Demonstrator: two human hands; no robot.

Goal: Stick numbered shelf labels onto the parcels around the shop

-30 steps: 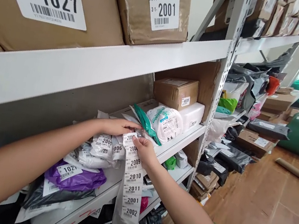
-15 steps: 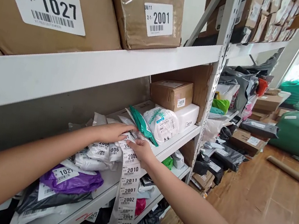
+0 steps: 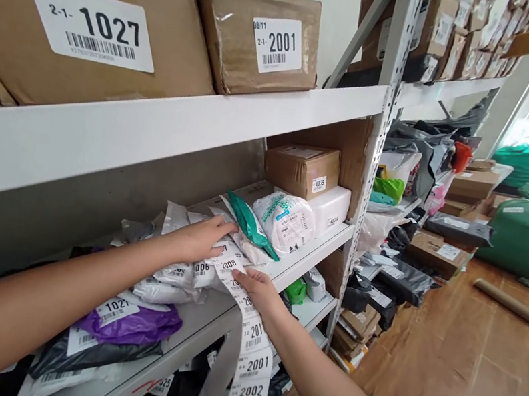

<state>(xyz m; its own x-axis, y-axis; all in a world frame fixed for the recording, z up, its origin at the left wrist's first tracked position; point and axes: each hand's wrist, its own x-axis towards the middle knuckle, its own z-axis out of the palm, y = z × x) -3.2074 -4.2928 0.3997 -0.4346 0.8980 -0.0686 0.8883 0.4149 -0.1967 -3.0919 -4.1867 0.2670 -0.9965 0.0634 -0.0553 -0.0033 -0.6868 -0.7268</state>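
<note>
My right hand pinches a long strip of white number labels between thumb and fingers. The strip hangs over the shelf's front edge, showing numbers such as 2008, 2001 and 2002. My left hand rests on the white parcels, its fingers stretched out and apart, close to the upper end of the strip. A teal parcel leans just right of its fingertips. Below my left forearm, several white plastic parcels with number labels lie heaped. A purple parcel labelled 1027 sits lower left.
A brown box and a white box stand at the shelf's right end, beside a round white parcel. Overhead, a white shelf beam carries large cartons. A metal upright stands to the right.
My right hand has moved slightly right and down along the strip. The strip's lower part has swung right and appears larger. My left hand has shifted slightly, its fingers now apart from my right hand.
</note>
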